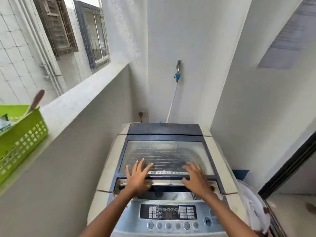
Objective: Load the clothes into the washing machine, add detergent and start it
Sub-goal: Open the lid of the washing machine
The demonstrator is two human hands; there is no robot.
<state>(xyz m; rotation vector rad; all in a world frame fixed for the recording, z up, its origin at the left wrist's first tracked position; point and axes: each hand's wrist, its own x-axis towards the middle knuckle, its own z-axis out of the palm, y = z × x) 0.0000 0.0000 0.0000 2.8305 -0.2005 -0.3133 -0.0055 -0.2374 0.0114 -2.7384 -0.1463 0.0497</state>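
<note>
Head: left hand (pixel 136 177), right hand (pixel 196 178) (apparently) pressing lid (pixel 164 151)

Your left hand (pixel 138 177) and right hand (pixel 196 178) lie flat, fingers spread, on the front edge of the washing machine's (pixel 109 168) glass lid (pixel 165 151), which stands slightly raised above the drum opening. The control panel (pixel 168 212) sits below your wrists. A green basket (pixel 20 139) rests on the ledge (pixel 77 103) to your left.
</note>
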